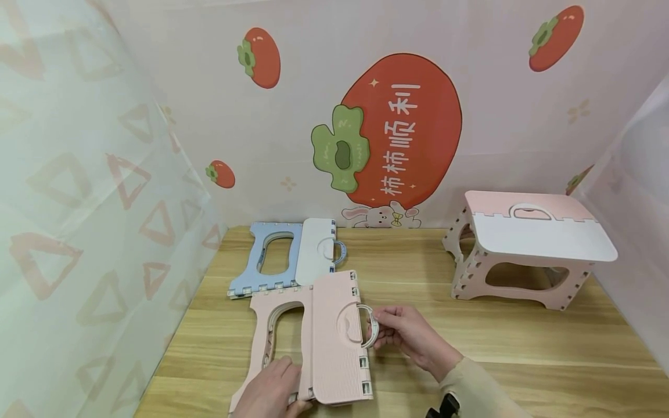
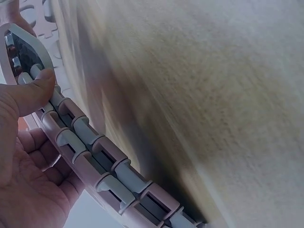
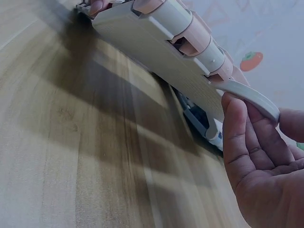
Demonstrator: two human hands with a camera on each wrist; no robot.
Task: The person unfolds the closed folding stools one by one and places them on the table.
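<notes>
A pink folding stool (image 1: pixel 334 360), folded flat, is held between both hands just above the wooden table. My left hand (image 1: pixel 272 389) grips its near edge by the legs; in the left wrist view the thumb (image 2: pixel 40 90) presses the hinged edge (image 2: pixel 99 156) and the fingers curl underneath. On the other side my right hand (image 1: pixel 405 339) pinches the stool's white carry handle (image 1: pixel 374 331) between thumb and fingers. The right wrist view shows this handle (image 3: pixel 251 97) swung out from the pink and white hinges (image 3: pixel 190 35), with shadow below the stool.
Behind the pink stool a blue and white folded stool (image 1: pixel 319 255) lies flat on the table (image 1: pixel 407 267). At the right stands an unfolded pink stool (image 1: pixel 543 232) with a white half-top. Printed sheets (image 1: pixel 292 128) wall the back and sides.
</notes>
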